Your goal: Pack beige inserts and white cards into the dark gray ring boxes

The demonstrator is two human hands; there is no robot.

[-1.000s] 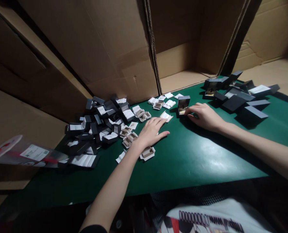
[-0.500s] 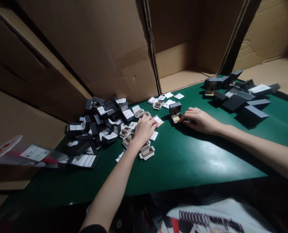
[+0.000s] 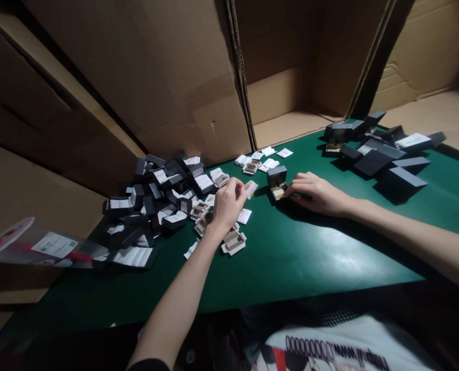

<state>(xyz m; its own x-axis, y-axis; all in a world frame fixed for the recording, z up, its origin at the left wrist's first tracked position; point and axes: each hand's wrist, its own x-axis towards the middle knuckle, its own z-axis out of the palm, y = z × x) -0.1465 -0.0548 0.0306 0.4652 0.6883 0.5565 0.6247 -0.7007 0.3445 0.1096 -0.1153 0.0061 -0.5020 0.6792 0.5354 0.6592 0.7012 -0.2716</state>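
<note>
Between the thumb and fingers of my left hand (image 3: 228,204) is a small white box insert (image 3: 250,189), raised above the green table. Loose white and grey-brown inserts (image 3: 234,241) lie around and below that hand. My right hand (image 3: 317,193) rests on the table with its fingertips closed at the front edge of a small dark hinged box (image 3: 277,178). That box stands with its lid up, and a pale yellowish lining shows inside it. The right fingers partly hide its near right corner.
Many dark open boxes with white linings (image 3: 136,203) are heaped at the left. More dark boxes (image 3: 374,154) lie at the back right. A clear plastic cup (image 3: 55,247) lies at far left. Cardboard walls (image 3: 191,77) border the green table (image 3: 291,263) behind.
My left hand has lifted the white insert off the pile, tilting it up. The dark box has shifted very slightly left; my right hand stays at it.
</note>
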